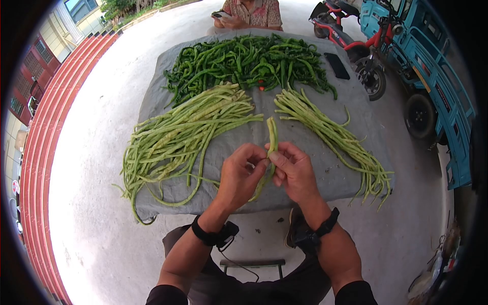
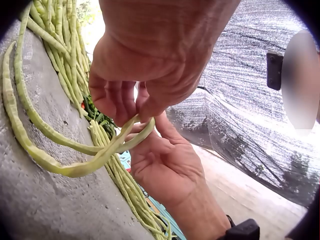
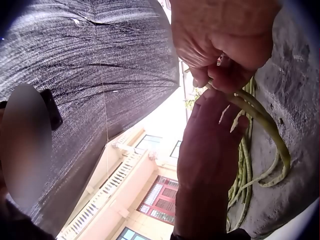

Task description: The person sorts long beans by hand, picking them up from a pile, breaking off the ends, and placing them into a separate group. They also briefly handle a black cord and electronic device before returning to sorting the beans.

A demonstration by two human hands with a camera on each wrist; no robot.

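Both hands meet over the near middle of a cloth-covered table. My left hand [image 1: 241, 172] pinches long green beans [image 1: 273, 133] between thumb and fingertips. From the other side, my right hand [image 1: 296, 170] grips the same beans, its thumb lying across them. The left wrist view has two pale green bean lengths [image 2: 75, 170] looping out from the pinch over the grey cloth. Curled fingers partly hide the bean ends. Left of the hands lies a large pile of long beans [image 1: 175, 134]; a smaller bunch of long beans [image 1: 330, 124] lies to the right.
A heap of green peppers [image 1: 244, 63] covers the table's far side, with a dark phone [image 1: 337, 66] beside it. Across the table a person [image 1: 254, 15] holds a phone. Right of the table stand a red scooter [image 1: 351, 38] and a blue cargo tricycle [image 1: 432, 81]. Red steps [image 1: 56, 122] run along the left.
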